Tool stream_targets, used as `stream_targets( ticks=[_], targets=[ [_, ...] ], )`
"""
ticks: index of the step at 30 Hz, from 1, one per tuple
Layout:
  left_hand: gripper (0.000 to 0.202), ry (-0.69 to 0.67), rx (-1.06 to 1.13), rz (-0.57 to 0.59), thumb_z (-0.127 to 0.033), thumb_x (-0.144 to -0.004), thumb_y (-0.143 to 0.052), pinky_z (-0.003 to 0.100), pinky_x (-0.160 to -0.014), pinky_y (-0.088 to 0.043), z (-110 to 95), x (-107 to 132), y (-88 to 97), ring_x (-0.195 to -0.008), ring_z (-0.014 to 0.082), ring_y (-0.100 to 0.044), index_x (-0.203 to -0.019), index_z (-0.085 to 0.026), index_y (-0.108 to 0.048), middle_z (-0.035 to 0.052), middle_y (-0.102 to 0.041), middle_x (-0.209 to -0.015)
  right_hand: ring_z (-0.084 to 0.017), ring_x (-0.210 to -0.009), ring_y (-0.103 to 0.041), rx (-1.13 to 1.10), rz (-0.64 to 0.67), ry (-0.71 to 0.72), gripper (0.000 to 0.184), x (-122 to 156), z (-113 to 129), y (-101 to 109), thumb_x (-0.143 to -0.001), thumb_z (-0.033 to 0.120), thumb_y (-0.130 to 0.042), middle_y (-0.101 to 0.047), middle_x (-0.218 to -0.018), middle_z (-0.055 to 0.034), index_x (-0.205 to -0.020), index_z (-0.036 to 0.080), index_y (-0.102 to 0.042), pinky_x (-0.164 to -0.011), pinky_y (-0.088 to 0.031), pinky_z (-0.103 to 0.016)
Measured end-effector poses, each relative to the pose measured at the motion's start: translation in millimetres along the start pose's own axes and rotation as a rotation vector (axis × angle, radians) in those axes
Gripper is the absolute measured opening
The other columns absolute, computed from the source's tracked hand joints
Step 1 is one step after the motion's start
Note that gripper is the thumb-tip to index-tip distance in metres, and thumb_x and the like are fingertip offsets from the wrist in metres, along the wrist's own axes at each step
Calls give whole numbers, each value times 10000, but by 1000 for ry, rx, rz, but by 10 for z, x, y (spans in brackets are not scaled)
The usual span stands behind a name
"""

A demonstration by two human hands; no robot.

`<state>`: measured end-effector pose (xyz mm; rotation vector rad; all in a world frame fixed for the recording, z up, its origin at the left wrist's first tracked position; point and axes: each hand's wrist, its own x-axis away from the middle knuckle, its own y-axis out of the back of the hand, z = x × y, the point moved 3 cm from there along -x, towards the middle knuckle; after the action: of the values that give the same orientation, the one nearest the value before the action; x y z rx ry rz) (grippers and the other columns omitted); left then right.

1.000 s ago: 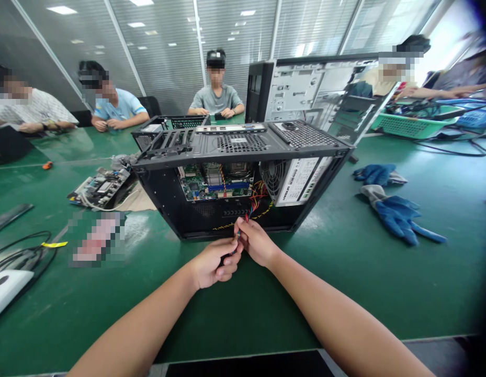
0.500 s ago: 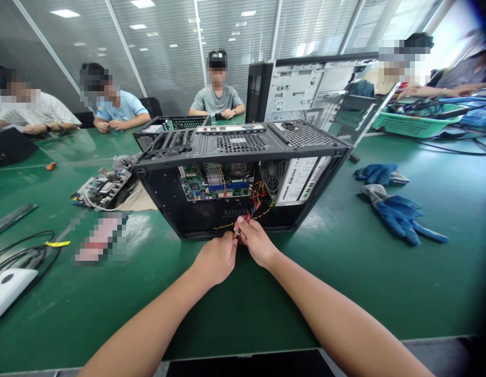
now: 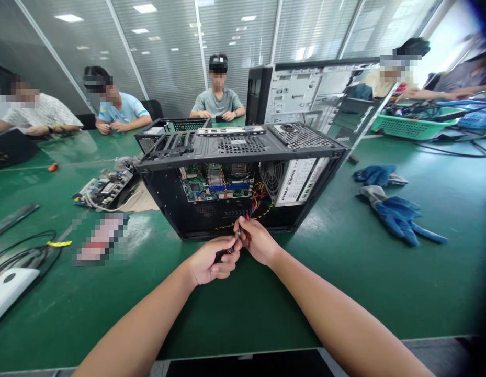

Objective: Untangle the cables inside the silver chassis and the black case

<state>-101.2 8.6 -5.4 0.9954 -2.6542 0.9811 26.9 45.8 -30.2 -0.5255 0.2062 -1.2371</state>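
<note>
At the green tabletop (image 3: 403,283) before a slatted glass partition (image 3: 164,68), the left hand (image 3: 213,262) curls around the black end of a multicoloured cable bundle (image 3: 248,213), and the right hand (image 3: 258,241) pinches its wires just outside the open computer case (image 3: 164,209). The power supply's (image 3: 272,178) white label (image 3: 300,180) bears dark print, probably a brand name, too small to read surely.

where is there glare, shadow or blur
In the head view, pale glare patches the green table on either side of the computer case; head view, the case's lower interior lies in shadow; head view, the right edge is dark and blurred.
</note>
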Motion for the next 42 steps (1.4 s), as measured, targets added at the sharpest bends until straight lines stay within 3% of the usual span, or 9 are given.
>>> stream_targets(
  ticks=[2, 4, 6, 9, 16, 25, 30, 33, 42],
  targets=[
    [273, -1, -81, -61, -476, -907, -453, 173, -350, -104, 41, -38, 30, -365, 38, -133, -850, -213, -405, -97, -271, -566, -91, -404, -418, 44, -29, 30, 421, -5, -4, 3, -743, 586, -650, -397, -477, 63, -710, 170, -595, -453, -258, -240],
    [287, -35, -286, -244, -481, -927, -403, 183, -367, -134, 86, -90, 81, -370, 47, -165, -818, -216, -380, -96, -286, -556, -79, -403, -332, 125, -90, 87, 433, -11, 0, 9, -752, 593, -640, -355, -455, 73, -683, 167, -593, -451, -236, -245],
    [277, -153, -620, -447, -421, -941, -385, 192, -416, -209, 89, -122, 104, -412, 59, -251, -767, -206, -372, -82, -316, -556, -79, -419, -278, 205, -145, 144, 442, -12, 11, 13, -761, 597, -630, -322, -441, 79, -661, 168, -589, -455, -222, -253],
    [234, -285, -1109, -610, -326, -955, -346, 235, -539, -338, 61, -128, 48, -547, 107, -453, -797, -190, -453, -15, -489, -643, -87, -438, -271, 248, -165, 178, 438, -6, 21, 3, -776, 596, -612, -322, -446, 76, -671, 172, -584, -464, -220, -264],
    [284, -10, -1674, -832, -304, -971, -287, 352, -669, -466, 42, -122, -60, -727, 264, -672, -1070, -153, -508, 132, -675, -849, -96, -455, -300, 239, -254, 182, 425, -4, -18, 6, -768, 594, -614, -337, -473, 71, -674, 183, -561, -467, -256, -265],
    [279, -86, -1548, -778, -319, -972, -302, 325, -670, -444, 47, -101, -3, -726, 248, -660, -1048, -173, -527, 108, -666, -823, -90, -437, -262, 192, -260, 159, 398, 7, -20, 0, -755, 565, -633, -309, -465, 76, -657, 184, -574, -447, -218, -268],
    [248, -272, -1325, -626, -318, -960, -334, 267, -631, -367, -7, -85, 64, -637, 164, -544, -872, -186, -526, 28, -590, -730, -81, -436, -275, 171, -225, 127, 417, 17, 13, -10, -726, 579, -655, -350, -470, 67, -668, 172, -587, -446, -205, -258],
    [265, -297, -1207, -555, -323, -956, -333, 248, -606, -333, -8, -102, 71, -620, 138, -480, -800, -185, -498, 3, -550, -702, -80, -438, -300, 177, -218, 108, 425, 12, 8, 0, -722, 586, -656, -371, -477, 61, -672, 169, -590, -448, -214, -253],
    [237, -236, -1360, -639, -315, -967, -325, 273, -606, -350, 25, -80, 24, -629, 182, -567, -880, -190, -506, 49, -605, -741, -87, -430, -300, 246, -239, 143, 415, -10, -9, 6, -749, 575, -638, -344, -450, 67, -648, 177, -584, -442, -235, -259]
  ],
)
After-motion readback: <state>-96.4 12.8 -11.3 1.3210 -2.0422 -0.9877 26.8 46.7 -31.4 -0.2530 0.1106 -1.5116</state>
